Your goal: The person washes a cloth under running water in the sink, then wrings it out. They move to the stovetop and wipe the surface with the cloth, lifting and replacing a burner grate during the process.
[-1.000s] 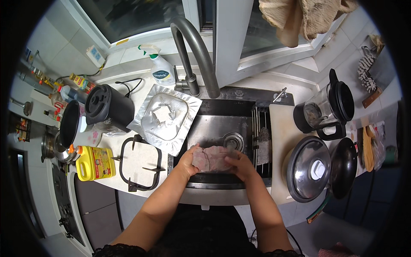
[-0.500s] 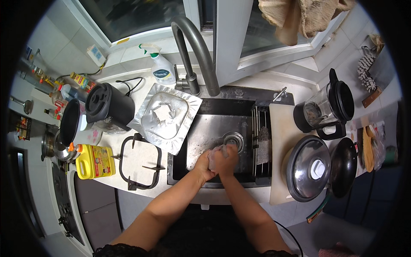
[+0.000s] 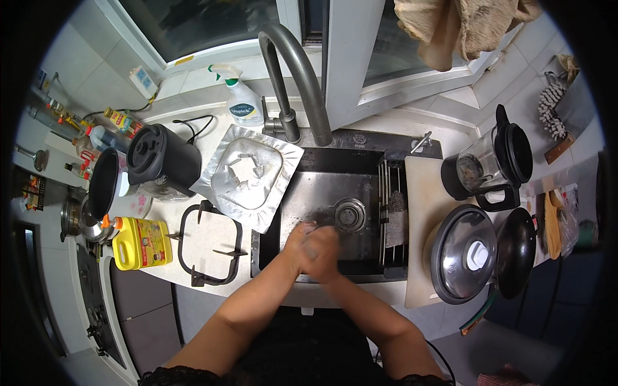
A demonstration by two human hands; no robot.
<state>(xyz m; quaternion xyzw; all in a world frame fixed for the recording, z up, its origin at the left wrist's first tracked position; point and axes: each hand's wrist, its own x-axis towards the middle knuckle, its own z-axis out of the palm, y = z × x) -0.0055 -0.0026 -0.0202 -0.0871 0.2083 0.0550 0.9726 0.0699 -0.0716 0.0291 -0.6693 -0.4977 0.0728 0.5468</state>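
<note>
Both hands are together over the near part of the dark metal sink, below and left of its round drain. My left hand is closed, its fingers curled behind the right hand. Pressed against it is my right hand, closed and smeared by motion. A small pale, greyish wad shows between them, too blurred to name. The grey faucet arches above the far edge of the sink, with no water seen running from it.
Left of the sink lie a foil burner liner, a black pan support and a yellow jug. A rack lines the sink's right side. Beyond stand a cutting board, a lidded pan and a blender.
My hands have shifted slightly left and toward me, off the drain. The right hand has turned over the left, and less of the pale wad shows.
</note>
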